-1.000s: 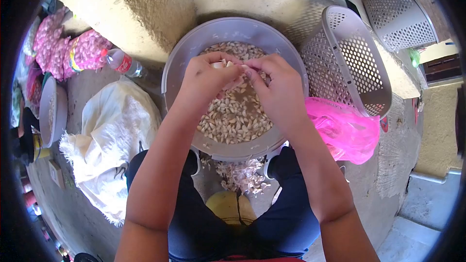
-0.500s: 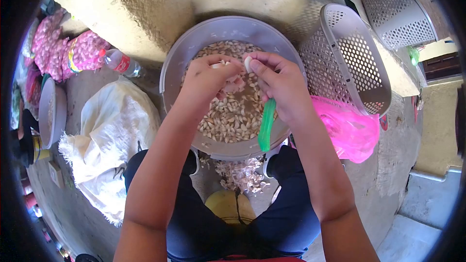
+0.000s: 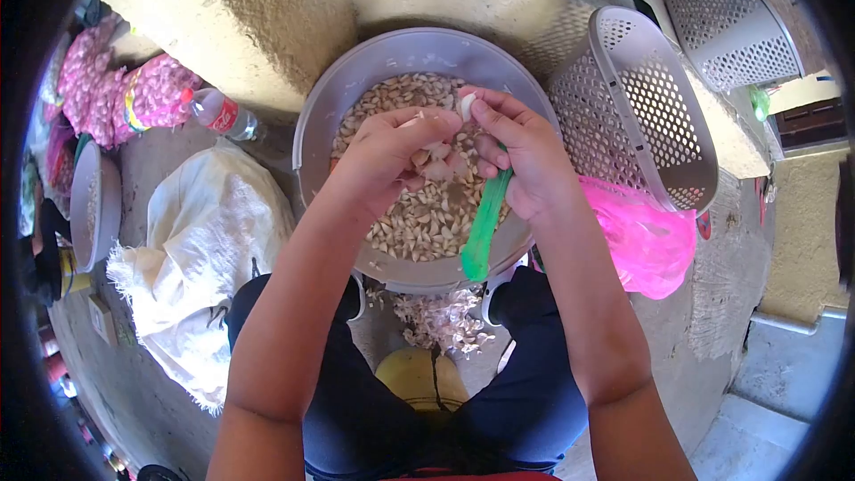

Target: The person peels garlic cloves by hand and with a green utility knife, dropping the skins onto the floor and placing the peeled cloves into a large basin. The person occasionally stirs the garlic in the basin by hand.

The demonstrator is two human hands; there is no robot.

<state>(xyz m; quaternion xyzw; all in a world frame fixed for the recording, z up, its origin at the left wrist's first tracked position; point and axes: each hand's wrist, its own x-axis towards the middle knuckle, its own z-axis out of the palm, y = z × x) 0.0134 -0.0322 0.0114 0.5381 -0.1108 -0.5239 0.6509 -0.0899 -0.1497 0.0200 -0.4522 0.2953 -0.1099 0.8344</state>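
Observation:
A grey basin between the knees holds many garlic cloves in water. Above it, my left hand is closed around several garlic cloves, with pale pieces showing between its fingers. My right hand pinches one white clove between thumb and index finger, close to the left fingertips. The green handle of some tool hangs down from under my right fingers; its other end is hidden by the hand.
Grey perforated baskets stand at the right, beside a pink plastic bag. A white sack, a bottle and pink net bags are at left. Peelings lie below the basin.
The right hand and its clove have shifted slightly right, and the green handle has swung lower and leftward. My left hand has turned a little, showing more pale pieces beneath its fingers.

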